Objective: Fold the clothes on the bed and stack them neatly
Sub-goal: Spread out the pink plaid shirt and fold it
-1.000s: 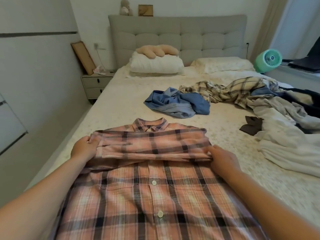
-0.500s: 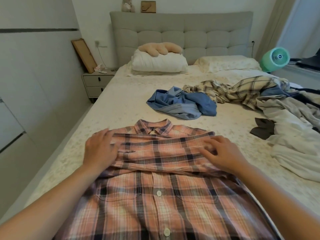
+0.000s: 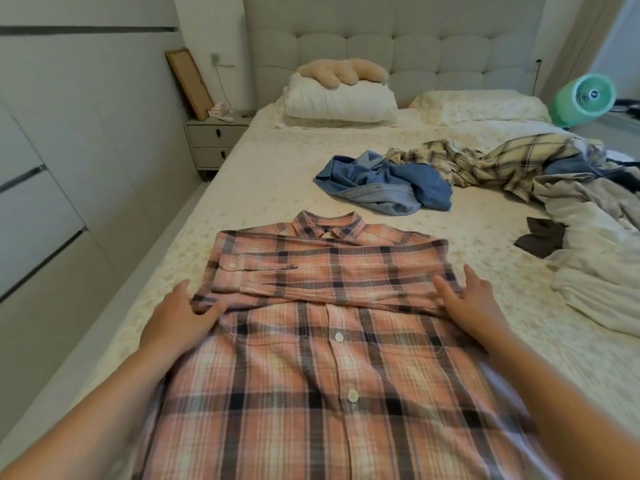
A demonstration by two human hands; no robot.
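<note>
Two hands lie on a pink plaid shirt [image 3: 332, 358] spread front-up on the bed [image 3: 270, 174], collar pointing to 12 o'clock and both sleeves folded across the chest in a flat band. At the band's 9 o'clock end, the left hand [image 3: 180, 320] rests on the fabric with its fingers [image 3: 211, 311] relaxed and its thumb reaching along the shirt's edge; it grips nothing. At the 3 o'clock end, the right hand [image 3: 474, 299] lies with straight, spread fingers [image 3: 446, 289] pressing on the folded sleeve, palm down, holding nothing as well. Toward 1 o'clock from the shirt, well apart from it, sits a crumpled blue garment [image 3: 388, 185], and just beyond that a rumpled cream plaid shirt [image 3: 485, 161] stretches toward 3 o'clock. A heap of pale clothes [image 3: 595, 258] spills along the bed's 3 o'clock side with a small dark piece [image 3: 540, 237] at its edge. Up at 12 o'clock a white pillow [image 3: 339, 102] carries a tan plush cushion [image 3: 343, 72] against the padded headboard [image 3: 415, 43]. A nightstand [image 3: 211, 140] stands at 10 o'clock and a green fan [image 3: 585, 98] at 2 o'clock
</note>
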